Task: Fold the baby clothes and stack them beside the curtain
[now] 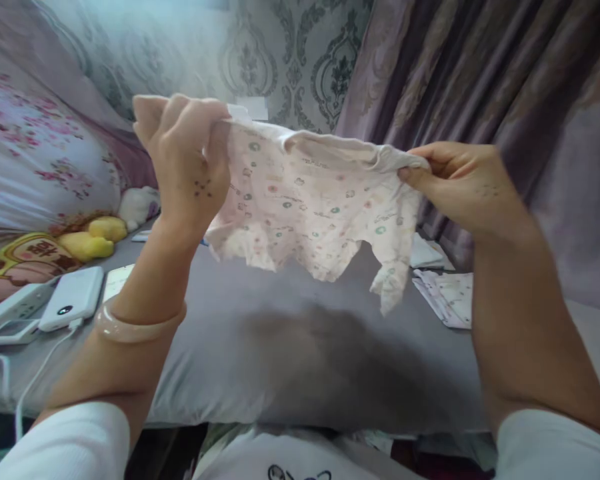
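Shirt (313, 200) between left hand (187, 157) and right hand (467, 187)

A small pale pink shirt (310, 207), printed with little green and orange motifs and dark lettering, hangs in the air, stretched wide at the shoulders. Its neckline runs along the top, while the lower edge falls wrinkled and uneven

Hands (193, 157) aloft; forearms (513, 300) well apart
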The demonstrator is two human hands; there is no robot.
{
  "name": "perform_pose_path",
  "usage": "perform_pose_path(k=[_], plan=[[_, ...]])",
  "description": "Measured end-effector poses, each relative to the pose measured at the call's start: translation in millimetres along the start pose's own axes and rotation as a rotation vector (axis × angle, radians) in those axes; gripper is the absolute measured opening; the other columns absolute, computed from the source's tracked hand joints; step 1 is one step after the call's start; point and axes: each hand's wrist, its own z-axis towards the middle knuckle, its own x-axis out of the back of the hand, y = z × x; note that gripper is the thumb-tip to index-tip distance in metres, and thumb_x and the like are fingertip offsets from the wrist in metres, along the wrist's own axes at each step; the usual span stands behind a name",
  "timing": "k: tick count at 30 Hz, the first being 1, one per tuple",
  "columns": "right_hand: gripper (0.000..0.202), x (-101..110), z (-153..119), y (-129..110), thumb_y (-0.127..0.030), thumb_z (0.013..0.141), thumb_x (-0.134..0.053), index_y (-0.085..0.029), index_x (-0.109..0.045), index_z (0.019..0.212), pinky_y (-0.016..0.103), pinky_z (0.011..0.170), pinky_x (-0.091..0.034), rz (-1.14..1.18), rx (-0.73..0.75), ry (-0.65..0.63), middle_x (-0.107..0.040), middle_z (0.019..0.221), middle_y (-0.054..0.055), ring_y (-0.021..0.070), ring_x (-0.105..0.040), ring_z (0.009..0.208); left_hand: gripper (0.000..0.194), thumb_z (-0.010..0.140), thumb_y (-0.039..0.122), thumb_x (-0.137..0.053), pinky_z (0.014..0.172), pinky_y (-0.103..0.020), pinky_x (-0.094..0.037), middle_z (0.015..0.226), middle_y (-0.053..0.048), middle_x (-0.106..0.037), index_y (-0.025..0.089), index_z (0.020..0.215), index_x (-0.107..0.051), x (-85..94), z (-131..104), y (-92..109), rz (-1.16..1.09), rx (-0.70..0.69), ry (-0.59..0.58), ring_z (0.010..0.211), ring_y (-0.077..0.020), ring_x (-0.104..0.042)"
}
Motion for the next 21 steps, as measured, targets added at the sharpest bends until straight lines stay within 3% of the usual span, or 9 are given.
perform_pose_path(k=[3,6,10,13,16,21], plan=[[0.016,6.9,3.8,-11.1,-0.041,0.083,-0.066,-0.029,-0.071,0.093,0.03,0.067,-0.049,0.058,-0.054,-0.015,-0.067,0.088,0.0,0.0166,-0.061,0.075,0.034,0.099,0.044,-0.029,0.087,-0.046,-0.04,0.114,0.006,-0.062,0.035,0.116,-0.058,11.9,4.2,1.1,-0.041,0.033,-0.047,0.113,-0.0191,-0.052],[0.022,2.0,9.4,-5.3,-0.045,0.079,-0.069,-0.027,-0.07,0.091,0.03,0.063,-0.049,0.161,-0.174,-0.085,-0.067,0.082,0.0,0.0159,-0.06,0.069,0.032,0.097,0.042,-0.034,0.078,-0.038,-0.045,0.11,0.005,-0.063,0.034,0.116,-0.059,0.1,5.0,-11.6,-0.134,0.055,-0.121,0.101,-0.0162,-0.057],[0.043,-26.2,10.9,34.9,-0.053,0.068,-0.074,-0.016,-0.068,0.091,0.027,0.056,-0.045,0.26,-0.35,-0.287,-0.065,0.071,0.0,0.0133,-0.056,0.06,0.035,0.091,0.039,-0.043,0.067,-0.029,-0.043,0.089,-0.001,-0.066,0.02,0.108,-0.066,-49.3,-14.1,-43.4,-0.286,0.093,-0.286,0.076,-0.0136,-0.056],[0.044,-61.6,4.1,80.8,-0.051,0.066,-0.074,-0.013,-0.069,0.086,0.026,0.059,-0.044,0.142,-0.356,-0.417,-0.064,0.068,0.001,0.0137,-0.056,0.063,0.034,0.083,0.04,-0.05,0.059,-0.025,-0.04,0.072,-0.002,-0.063,0.014,0.092,-0.068,-98.4,-48.9,-66.0,-0.361,0.169,-0.534,0.064,-0.0127,-0.052],[0.037,-100.8,-6.9,122.2,-0.048,0.068,-0.069,-0.013,-0.07,0.08,0.027,0.061,-0.044,-0.036,-0.383,-0.424,-0.064,0.065,0.001,0.0158,-0.056,0.065,0.03,0.079,0.039,-0.05,0.057,-0.025,-0.039,0.064,-0.002,-0.06,0.014,0.082,-0.067,-142.6,-90.0,-80.3,-0.441,0.266,-0.755,0.062,-0.0148,-0.053],[0.028,-143.5,-20.5,160.0,-0.041,0.072,-0.065,-0.014,-0.071,0.079,0.026,0.063,-0.045,-0.099,-0.413,-0.402,-0.066,0.066,0.003,0.0173,-0.058,0.067,0.019,0.08,0.031,-0.053,0.06,-0.029,-0.042,0.066,-0.005,-0.061,0.017,0.077,-0.066,-186.8,-129.4,-89.2,-0.446,0.355,-0.831,0.064,-0.0191,-0.056]])
